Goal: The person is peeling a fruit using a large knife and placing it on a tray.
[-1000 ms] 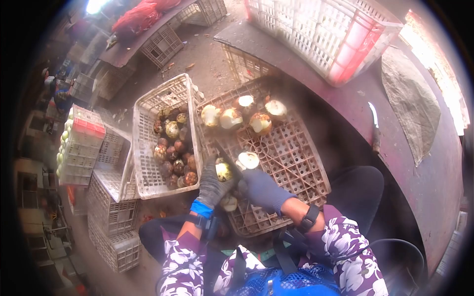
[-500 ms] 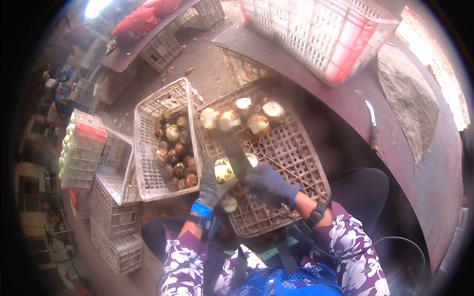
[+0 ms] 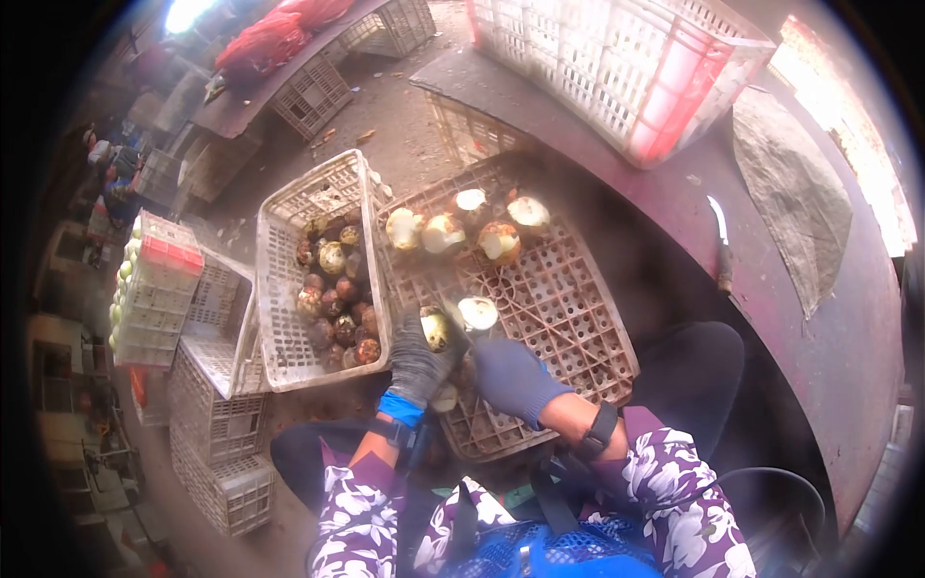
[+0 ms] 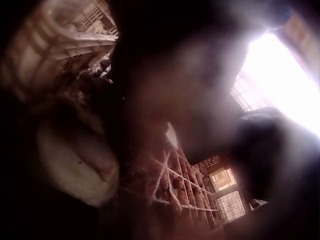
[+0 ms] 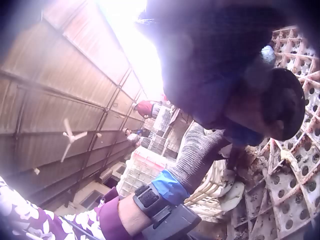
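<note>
My left hand (image 3: 420, 361), in a grey knit glove, grips a round, partly peeled vegetable (image 3: 434, 330) with pale yellow flesh and brown patches. Close on its right, my gloved right hand (image 3: 516, 376) is curled around a knife; the round dark end of its handle (image 5: 287, 105) shows in the right wrist view. Most of the blade is hidden or blurred between the hands. Just beyond lies a white cut piece (image 3: 477, 313) on the upturned plastic crate (image 3: 568, 299). Several peeled pieces (image 3: 443, 234) sit along the crate's far end.
A crate (image 3: 275, 289) of brown unpeeled round vegetables (image 3: 337, 299) stands at the left. Stacked crates (image 3: 220, 438) rise farther left. On the right, a table (image 3: 674, 222) bears another knife (image 3: 721, 243), a cloth (image 3: 792, 202) and a large white crate (image 3: 597, 67).
Half a second ago the broad dark blade stood out between the hands, covering part of the white piece. My right hand has since moved in toward the left hand, and the white piece shows fully.
</note>
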Demonstrator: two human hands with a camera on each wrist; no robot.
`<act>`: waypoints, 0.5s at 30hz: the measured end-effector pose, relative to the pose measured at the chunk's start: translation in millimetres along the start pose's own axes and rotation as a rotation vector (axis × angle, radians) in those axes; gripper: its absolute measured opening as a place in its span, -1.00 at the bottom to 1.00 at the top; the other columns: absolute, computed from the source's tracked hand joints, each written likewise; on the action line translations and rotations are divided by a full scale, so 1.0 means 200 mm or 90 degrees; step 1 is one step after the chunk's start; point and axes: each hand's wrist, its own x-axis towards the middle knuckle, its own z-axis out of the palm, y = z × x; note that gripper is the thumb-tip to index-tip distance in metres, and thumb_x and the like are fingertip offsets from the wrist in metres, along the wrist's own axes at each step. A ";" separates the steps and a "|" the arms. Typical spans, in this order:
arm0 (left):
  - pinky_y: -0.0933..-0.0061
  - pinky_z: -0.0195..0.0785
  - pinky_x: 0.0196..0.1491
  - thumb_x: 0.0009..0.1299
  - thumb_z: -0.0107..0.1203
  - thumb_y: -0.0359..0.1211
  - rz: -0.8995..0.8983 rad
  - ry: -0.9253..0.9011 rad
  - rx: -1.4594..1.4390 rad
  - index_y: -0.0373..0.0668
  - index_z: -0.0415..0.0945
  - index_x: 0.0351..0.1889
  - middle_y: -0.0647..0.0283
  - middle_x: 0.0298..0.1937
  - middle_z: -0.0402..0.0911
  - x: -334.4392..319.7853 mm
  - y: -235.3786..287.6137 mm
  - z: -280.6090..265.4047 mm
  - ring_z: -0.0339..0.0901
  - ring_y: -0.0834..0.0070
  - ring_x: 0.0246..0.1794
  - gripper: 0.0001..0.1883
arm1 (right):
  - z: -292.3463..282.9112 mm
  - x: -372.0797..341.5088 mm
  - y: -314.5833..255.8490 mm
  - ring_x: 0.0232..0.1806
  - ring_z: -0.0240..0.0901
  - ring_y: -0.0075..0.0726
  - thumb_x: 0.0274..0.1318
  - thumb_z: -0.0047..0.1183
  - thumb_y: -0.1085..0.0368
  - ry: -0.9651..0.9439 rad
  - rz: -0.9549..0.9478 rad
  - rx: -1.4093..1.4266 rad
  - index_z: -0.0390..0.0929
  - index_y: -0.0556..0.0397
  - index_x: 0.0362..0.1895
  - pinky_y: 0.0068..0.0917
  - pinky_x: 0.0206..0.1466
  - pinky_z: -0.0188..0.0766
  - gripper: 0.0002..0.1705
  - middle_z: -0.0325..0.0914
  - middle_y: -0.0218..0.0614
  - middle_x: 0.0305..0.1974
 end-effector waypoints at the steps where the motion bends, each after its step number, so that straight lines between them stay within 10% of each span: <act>1: 0.24 0.36 0.01 -0.01 0.37 -0.27 -0.012 0.003 0.010 -0.32 0.30 0.07 -0.07 -0.07 0.47 0.00 0.01 0.00 0.48 0.08 -0.08 -0.30 | -0.01 0.01 0.00 -0.25 0.58 0.16 0.06 -0.02 0.25 -0.006 -0.004 0.009 0.59 0.24 -0.34 -0.09 -0.13 0.50 -0.73 0.59 0.13 -0.32; 15: 0.23 0.23 0.21 -0.10 0.45 -0.28 0.136 0.078 0.016 -0.30 0.14 0.27 0.00 0.11 0.35 -0.10 -0.13 0.09 0.35 0.15 0.13 -0.04 | 0.05 0.11 0.05 -0.23 0.56 0.17 0.00 -0.01 0.27 -0.015 0.046 0.020 0.62 0.20 -0.34 -0.10 -0.12 0.48 -0.74 0.57 0.16 -0.33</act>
